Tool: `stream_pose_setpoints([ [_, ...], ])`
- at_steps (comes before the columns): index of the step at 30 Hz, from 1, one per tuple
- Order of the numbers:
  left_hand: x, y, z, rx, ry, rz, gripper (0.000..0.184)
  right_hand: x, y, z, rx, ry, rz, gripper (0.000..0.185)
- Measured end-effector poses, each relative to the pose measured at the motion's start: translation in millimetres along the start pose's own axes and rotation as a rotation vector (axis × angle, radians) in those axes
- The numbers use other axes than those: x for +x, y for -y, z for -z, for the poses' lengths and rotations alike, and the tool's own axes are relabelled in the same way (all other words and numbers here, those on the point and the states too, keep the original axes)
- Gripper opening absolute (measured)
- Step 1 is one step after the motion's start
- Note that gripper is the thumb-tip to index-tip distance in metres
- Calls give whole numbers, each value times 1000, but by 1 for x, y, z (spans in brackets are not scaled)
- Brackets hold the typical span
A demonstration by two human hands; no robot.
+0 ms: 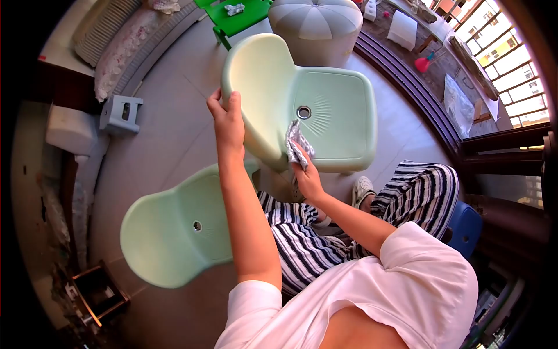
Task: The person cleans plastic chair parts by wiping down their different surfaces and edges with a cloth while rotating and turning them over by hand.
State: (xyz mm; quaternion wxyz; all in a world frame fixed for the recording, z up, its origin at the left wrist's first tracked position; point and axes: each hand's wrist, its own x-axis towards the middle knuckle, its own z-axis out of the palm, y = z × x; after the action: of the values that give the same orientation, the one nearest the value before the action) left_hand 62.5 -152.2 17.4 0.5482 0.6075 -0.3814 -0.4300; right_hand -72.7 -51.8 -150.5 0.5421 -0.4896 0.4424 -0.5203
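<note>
A pale green plastic chair [343, 134] stands in front of me, its curved backrest toward the left and its seat toward the right. The seat has a round metal-rimmed hole with raised lines fanning out. My left hand [228, 125] grips the outer edge of the backrest, thumb on the near face. My right hand [306, 174] is closed on a crumpled grey patterned cloth [296, 142], which touches the chair where seat and backrest meet, just below the hole. Beside my left forearm is a second pale green chair [168, 232], partly hidden by the arm.
A green plastic stool [241, 17] with a small crumpled item on top and a round cream pouf [317, 29] stand beyond the chair. A small grey step stool [121, 114] is at left. Dark sliding-door tracks [407, 87] curve along the right. A blue seat [465, 227] is beside my leg.
</note>
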Motion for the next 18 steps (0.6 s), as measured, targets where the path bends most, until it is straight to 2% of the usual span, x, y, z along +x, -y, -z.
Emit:
stream_pose_setpoints([
  [2, -2, -2, -2, 68, -8, -1, 56, 27, -1, -3, -94, 22, 52, 47],
  [4, -3, -2, -4, 127, -16, 0, 61, 57, -19, -6, -510, -47, 23, 45],
  [7, -4, -3, -5, 135, -31, -16, 62, 114, -53, 4, -977, -167, 305, 53],
  [10, -5, -4, -6, 159, -24, -11, 61, 174, -57, 34, -1213, -145, 379, 66],
  [14, -4, -2, -4, 176, -17, -18, 60, 220, -49, 87, -1459, -177, 295, 62],
  [18, -5, -3, -4, 159, 2, -10, 61, 215, -30, 140, -1647, -267, 179, 60],
])
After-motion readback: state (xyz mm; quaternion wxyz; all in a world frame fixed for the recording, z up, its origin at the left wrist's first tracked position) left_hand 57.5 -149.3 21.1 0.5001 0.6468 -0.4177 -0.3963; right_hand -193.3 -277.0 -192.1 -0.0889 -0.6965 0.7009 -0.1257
